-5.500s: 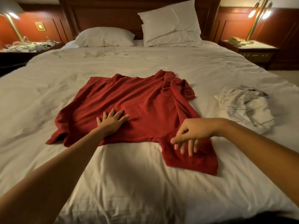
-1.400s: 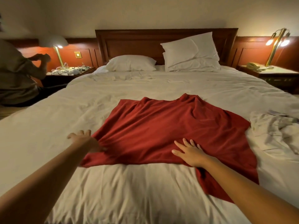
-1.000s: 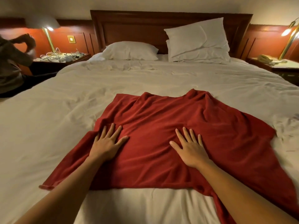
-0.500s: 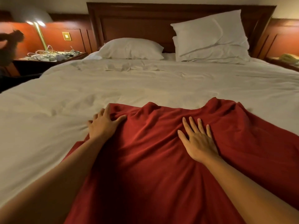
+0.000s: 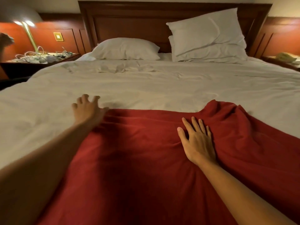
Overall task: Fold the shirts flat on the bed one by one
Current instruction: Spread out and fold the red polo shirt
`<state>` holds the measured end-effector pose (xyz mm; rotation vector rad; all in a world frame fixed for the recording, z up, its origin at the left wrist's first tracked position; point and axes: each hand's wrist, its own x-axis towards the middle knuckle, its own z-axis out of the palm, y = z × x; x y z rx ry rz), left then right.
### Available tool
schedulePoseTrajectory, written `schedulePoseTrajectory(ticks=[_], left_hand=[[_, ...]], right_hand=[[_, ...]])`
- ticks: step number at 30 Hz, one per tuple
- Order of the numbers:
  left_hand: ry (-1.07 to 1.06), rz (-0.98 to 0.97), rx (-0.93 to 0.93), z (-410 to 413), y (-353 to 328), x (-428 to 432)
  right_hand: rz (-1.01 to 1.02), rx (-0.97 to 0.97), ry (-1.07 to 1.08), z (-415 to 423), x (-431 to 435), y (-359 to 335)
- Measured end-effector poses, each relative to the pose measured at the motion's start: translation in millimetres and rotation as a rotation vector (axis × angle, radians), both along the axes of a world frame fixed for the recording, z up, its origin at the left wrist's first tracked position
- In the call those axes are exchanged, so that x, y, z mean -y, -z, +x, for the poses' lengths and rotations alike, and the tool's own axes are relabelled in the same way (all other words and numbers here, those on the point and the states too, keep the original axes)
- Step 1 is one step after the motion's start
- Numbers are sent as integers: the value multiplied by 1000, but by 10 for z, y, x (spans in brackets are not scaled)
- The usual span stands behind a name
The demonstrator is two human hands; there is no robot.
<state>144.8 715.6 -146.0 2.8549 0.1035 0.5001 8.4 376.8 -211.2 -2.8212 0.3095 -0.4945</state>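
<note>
A red shirt (image 5: 138,156) lies spread over the near part of the white bed (image 5: 154,85), filling the lower view. My right hand (image 5: 197,140) presses flat on it with straight, spread fingers, just below a bunched ridge of cloth at the shirt's far right edge. At the shirt's far left corner is my left hand (image 5: 86,109), blurred; its fingers reach over the white sheet and its thumb side touches the cloth's edge. The pale shirt seen earlier is out of view.
Two white pillows (image 5: 126,48) (image 5: 207,34) lean at the wooden headboard (image 5: 129,25). A nightstand (image 5: 40,60) with a lamp and tangled cables stands at the left, with part of another person at the frame's left edge. A second nightstand (image 5: 284,60) sits at the right.
My view has moved closer over the bed. My left hand slid outward past the shirt's far left corner onto the sheet. My right hand stays flat on the cloth.
</note>
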Motion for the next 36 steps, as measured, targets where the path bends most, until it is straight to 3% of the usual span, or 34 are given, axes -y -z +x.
schedulePoseTrajectory(ticks=[3, 6, 9, 11, 15, 17, 19, 23, 24, 27, 29, 32, 36], left_hand=[[206, -141, -84, -345, 174, 720], [285, -40, -175, -599, 485, 1111], [273, -4, -120, -527, 627, 1077], [263, 27, -82, -463, 696, 1069], [269, 39, -74, -414, 750, 1115], [266, 39, -75, -405, 742, 1108], [261, 36, -65, -408, 740, 1112], [263, 23, -57, -442, 713, 1121], [265, 20, -53, -447, 706, 1117], [269, 26, -57, -451, 694, 1108], [266, 26, -64, -455, 694, 1112], [267, 13, -63, -450, 694, 1115], [270, 10, -59, -458, 707, 1103]], right_hand=[[172, 55, -5, -14, -13, -104], [360, 219, -72, 76, 260, -274], [226, 357, -65, 376, 873, -561], [139, 230, -26, 629, 1310, -707], [151, -311, -42, 936, 1674, -736], [99, -406, -49, 991, 1689, -720], [108, -292, -83, 1047, 1673, -726], [124, 358, -89, 1102, 1462, -780], [142, 346, -124, 1127, 1389, -736], [63, -211, -81, 1171, 1258, -368], [-25, -404, -30, 1183, 1289, -199], [-16, -406, -75, 1201, 1326, -244], [-51, -85, 43, 1059, 1525, -389]])
